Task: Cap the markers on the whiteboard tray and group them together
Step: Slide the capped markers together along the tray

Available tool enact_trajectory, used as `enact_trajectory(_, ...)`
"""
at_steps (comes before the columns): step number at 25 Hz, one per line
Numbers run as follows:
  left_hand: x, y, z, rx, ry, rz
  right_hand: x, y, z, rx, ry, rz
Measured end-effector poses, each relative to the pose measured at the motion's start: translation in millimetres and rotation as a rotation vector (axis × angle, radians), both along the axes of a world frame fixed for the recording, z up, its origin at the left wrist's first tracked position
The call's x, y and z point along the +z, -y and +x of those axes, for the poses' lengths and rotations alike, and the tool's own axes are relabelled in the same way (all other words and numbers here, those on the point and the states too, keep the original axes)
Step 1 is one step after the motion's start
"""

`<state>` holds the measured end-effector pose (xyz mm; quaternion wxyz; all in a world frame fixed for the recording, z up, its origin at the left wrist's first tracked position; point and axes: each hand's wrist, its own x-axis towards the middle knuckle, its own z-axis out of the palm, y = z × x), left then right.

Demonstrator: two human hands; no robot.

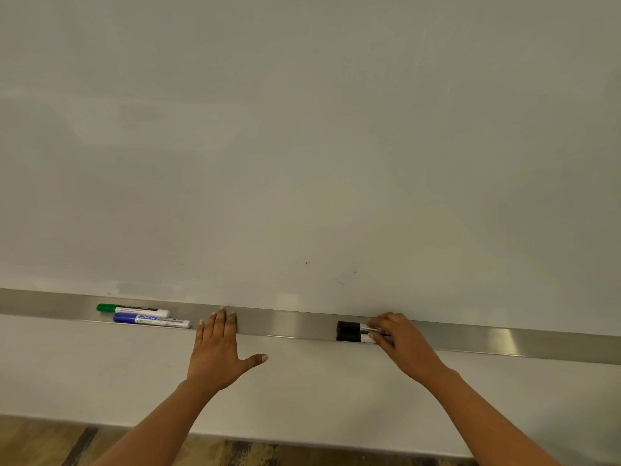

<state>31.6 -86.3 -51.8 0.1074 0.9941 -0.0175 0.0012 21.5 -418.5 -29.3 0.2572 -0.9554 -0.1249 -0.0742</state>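
A metal whiteboard tray [295, 326] runs across the view. At its left lie a capped green marker [132, 309] and, in front of it, a capped blue marker [151, 320], side by side. Two black-capped markers [349, 331] lie together right of the middle, caps pointing left. My right hand [400, 341] covers their barrels, fingers closed around them. My left hand [218, 348] is flat with fingers apart, fingertips touching the tray just right of the blue marker, holding nothing.
The whiteboard [302, 146] fills the view above the tray. A pale wall panel [319, 391] lies below the tray. A strip of wooden floor [40, 438] shows at the bottom.
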Motion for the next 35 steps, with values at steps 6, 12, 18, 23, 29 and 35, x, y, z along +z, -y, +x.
enact_trajectory(6,-1.3,-0.5,0.0,-0.008,0.018,0.003,0.2,1.0,0.0,-0.002,-0.008,-0.009)
enact_trajectory(12,-1.5,-2.1,-0.4,-0.012,0.041,-0.008,3.1,-3.1,0.7,-0.016,0.046,-0.011)
enact_trajectory(18,2.7,-7.2,-4.3,-0.078,0.048,0.018,7.3,-30.0,3.8,0.017,0.009,0.023)
enact_trajectory(23,0.9,-34.5,-14.5,-0.076,-0.032,0.092,10.1,-76.1,11.0,0.095,0.074,0.034)
enact_trajectory(29,8.3,-104.3,-15.4,0.142,0.055,0.003,10.6,-156.6,24.4,0.229,0.010,0.085)
enact_trajectory(35,19.3,-160.5,-13.2,0.275,-0.007,0.088,21.2,-248.4,39.3,0.361,-0.154,0.135)
